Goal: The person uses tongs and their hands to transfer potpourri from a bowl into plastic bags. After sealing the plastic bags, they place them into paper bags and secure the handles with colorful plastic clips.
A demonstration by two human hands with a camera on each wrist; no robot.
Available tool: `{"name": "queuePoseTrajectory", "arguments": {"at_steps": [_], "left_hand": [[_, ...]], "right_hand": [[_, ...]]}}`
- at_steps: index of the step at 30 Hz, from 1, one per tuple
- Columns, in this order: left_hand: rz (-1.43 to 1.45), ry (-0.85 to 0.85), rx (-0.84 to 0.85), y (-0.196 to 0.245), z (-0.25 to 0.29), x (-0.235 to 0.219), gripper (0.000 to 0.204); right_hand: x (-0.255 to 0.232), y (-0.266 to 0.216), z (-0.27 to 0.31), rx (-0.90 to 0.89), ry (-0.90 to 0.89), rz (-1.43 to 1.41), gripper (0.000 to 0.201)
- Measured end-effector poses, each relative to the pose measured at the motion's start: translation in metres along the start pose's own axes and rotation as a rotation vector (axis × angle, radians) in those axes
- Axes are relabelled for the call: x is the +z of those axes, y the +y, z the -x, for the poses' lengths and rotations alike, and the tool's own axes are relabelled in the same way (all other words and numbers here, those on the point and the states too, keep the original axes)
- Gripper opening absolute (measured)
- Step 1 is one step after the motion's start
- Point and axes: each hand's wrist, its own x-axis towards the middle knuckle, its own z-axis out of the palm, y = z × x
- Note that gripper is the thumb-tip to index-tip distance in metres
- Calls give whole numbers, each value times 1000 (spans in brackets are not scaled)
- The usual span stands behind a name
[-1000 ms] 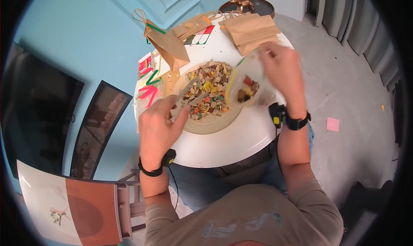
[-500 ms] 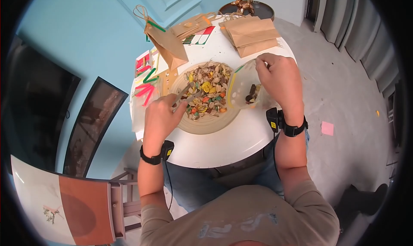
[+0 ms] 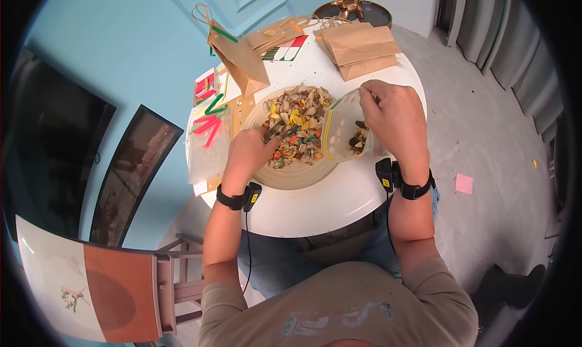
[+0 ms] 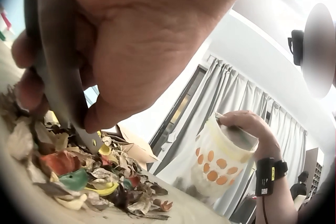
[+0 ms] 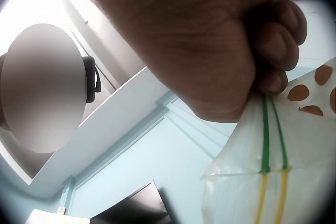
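Fingers of the left hand [image 3: 250,151] grip tongs [image 3: 276,131] in the potpourri bowl [image 3: 297,172]; right hand [image 3: 394,116] pinches the zip bag [image 3: 342,134] open beside it. Barely filled yet, most still in the bowl.

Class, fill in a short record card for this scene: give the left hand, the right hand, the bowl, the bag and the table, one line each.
left hand: grips a metal scoop pushed into the mix
right hand: pinches the rim of the plastic bag
bowl: wide, pale, heaped with dried petals and coloured bits
bag: clear, held open beside the bowl, a few pieces inside
table: round, white; paper bags at the far edge
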Motion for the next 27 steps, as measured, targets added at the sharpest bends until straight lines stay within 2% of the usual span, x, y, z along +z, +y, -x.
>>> {"name": "queuePoseTrajectory", "arguments": {"at_steps": [5,8,11,14,22,27], "left_hand": [[-32,24,63,-6,-3,8,37],[-38,-13,43,-5,-2,5,33],[-4,52,99,-7,3,5,30],[14,50,64,-7,8,2,33],[31,80,62,-13,28,-22,30],[64,152,65,10,47,-55,27]], "right_hand": [[-1,-1,1,6,-3,-27,20],[0,1,2,-11,11,-37,20],[-1,1,1,-9,9,-32,20],[-4,1,2,14,-7,-20,21],[3,2,1,-23,14,-52,22],[6,3,0,-17,-3,-46,21]]}}
